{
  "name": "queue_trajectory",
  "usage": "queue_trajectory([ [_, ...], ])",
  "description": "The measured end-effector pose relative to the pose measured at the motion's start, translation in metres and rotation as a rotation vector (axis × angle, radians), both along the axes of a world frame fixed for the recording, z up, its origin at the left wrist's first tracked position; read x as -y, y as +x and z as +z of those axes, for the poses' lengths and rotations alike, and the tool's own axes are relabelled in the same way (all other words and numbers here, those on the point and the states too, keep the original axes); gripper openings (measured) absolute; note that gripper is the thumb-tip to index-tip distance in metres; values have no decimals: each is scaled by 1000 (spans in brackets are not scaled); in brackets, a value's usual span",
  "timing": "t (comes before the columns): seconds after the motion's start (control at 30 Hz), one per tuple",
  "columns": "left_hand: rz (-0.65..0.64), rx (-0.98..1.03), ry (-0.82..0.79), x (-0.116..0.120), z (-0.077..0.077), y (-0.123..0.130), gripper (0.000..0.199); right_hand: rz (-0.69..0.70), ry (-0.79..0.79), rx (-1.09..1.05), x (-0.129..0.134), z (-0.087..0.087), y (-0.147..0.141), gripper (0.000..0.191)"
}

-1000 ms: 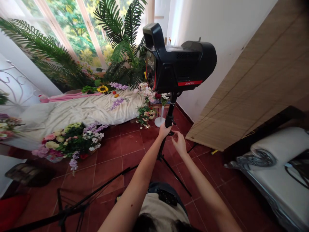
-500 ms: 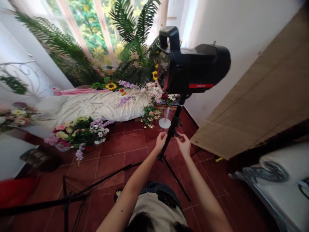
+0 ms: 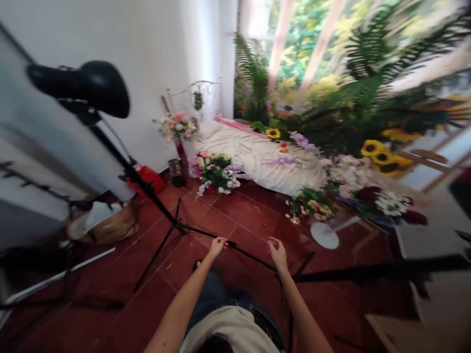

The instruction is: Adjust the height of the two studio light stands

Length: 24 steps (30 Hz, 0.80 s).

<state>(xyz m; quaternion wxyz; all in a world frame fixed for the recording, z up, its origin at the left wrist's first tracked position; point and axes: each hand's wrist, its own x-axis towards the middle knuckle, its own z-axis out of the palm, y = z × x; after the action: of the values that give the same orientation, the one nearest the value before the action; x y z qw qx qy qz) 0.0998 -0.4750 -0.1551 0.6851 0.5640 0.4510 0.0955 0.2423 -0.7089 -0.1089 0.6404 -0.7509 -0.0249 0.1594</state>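
Observation:
My left hand is in mid-air over the tiled floor, its fingers loosely bent and a little apart, holding nothing visible. Behind it, in line with the fingers, runs a dark leg of a light stand. My right hand is open, fingers pointing left, with nothing in it. Close to my right wrist lies the black pole of the right light stand, slanting toward the right edge. To the left, a black lamp with a round reflector tops another black light stand with spread tripod legs.
A bed with a cream cover stands by the window. Around it are a flower arrangement, sunflowers and palm leaves. A white round base, a red bag and a brown basket are on the floor.
My view has swung left. Both hands have come off the pole of the right light stand and moved apart. The left lamp has come into view.

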Motion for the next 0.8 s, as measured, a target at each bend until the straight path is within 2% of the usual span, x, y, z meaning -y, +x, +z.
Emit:
queue_trajectory([
  [0.17,287,43,52,-101,26,-86,16,478,21,-52,-114,26,-32,36],
  [0.3,474,49,109,-169,43,-151,16,761,13,-43,-185,37,-58,32],
  [0.4,561,51,132,-214,53,-183,14,944,-16,22,-233,42,-70,32],
  [0.5,587,78,179,-255,60,-200,11,1107,-37,128,-283,47,-75,31],
  [0.6,564,114,257,-294,65,-204,11,1231,-77,234,-336,55,-77,30],
  [0.7,551,116,352,-331,69,-199,10,1291,-121,304,-391,63,-79,29],
  [0.8,612,95,505,-365,74,-187,19,1298,-140,327,-442,72,-84,28],
])
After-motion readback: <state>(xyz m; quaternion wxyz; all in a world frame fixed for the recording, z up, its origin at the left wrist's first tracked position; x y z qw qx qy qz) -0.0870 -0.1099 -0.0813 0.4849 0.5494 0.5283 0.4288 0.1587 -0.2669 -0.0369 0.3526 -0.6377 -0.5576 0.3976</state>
